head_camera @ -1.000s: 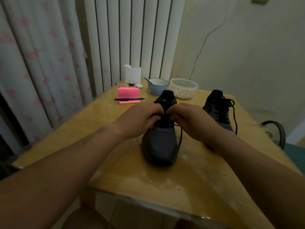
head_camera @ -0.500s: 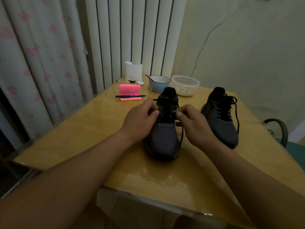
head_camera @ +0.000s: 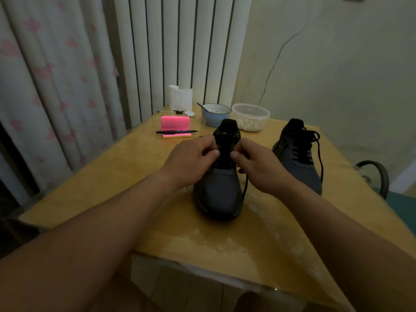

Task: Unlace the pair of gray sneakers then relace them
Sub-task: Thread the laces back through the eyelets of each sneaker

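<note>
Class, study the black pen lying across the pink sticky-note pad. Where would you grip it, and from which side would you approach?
I would pinch the black pen at mid-barrel, coming from above. It lies flat, running left to right on the pink sticky-note pad, whose raised pink sheet stands close behind it, so fingers close across the thin barrel front to back.

Both forearms are bare and extend forward from the lower corners, converging toward the centre.

Left forearm (head_camera: 94, 230): angled up and to the right, wrist straight.

Right forearm (head_camera: 342, 235): angled up and to the left, wrist straight.

Left hand (head_camera: 191, 158): back facing up, fingers curled, thumb tip pressed against the index finger.

Right hand (head_camera: 258, 165): back facing up, fingers curled, thumb tip against the index finger.

Each hand pinches the lace (head_camera: 245, 188). The two thumbs face each other, near but not touching
</note>
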The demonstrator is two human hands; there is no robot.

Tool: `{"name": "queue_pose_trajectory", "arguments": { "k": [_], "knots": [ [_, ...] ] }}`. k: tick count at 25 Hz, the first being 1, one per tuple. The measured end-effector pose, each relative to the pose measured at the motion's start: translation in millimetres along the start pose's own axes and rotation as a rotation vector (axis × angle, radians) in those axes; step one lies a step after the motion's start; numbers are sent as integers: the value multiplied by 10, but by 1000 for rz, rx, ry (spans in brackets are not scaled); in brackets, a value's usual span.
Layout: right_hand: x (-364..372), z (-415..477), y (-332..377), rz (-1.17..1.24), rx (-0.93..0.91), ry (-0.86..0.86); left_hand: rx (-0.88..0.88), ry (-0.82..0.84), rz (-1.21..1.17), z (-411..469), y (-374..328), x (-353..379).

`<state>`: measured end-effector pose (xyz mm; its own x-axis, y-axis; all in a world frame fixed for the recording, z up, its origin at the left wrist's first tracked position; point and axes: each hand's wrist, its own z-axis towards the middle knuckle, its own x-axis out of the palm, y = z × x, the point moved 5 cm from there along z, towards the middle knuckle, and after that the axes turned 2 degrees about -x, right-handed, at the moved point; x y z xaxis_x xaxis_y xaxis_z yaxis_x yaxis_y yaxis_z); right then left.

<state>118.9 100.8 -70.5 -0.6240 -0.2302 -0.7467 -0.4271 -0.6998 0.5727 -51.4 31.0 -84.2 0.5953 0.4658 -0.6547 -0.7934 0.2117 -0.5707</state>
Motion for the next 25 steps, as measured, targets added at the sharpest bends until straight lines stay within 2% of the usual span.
{"name": "queue_pose_trajectory", "arguments": {
  "k": [5, 10, 14, 18, 20, 23, 25],
  "knots": [
    [23, -46, -60, 106, 43, -36, -79, -52, -50, -48, 13, 46],
    [8, -196, -101, 139, 7, -76, -111, 74, -256, -85, 76, 14],
    [85, -181, -234, 317, 143, -135, -235, 132, -337, -46, 146, 29],
    [50, -38, -249, 447, 267, -118, -294, 217, -359, 73, 181, 10],
    [-1, 41, -184, 374, 266, -114, -287, 224, -270, 154, 130, -15],
    [-55, 190, -54, 82, 225, -89, -244, 216, -54, 289, 12, 1],
    [-72, 256, 18, -23, 179, -92, -201, 200, 10, 346, -41, 21]
  ]
}}
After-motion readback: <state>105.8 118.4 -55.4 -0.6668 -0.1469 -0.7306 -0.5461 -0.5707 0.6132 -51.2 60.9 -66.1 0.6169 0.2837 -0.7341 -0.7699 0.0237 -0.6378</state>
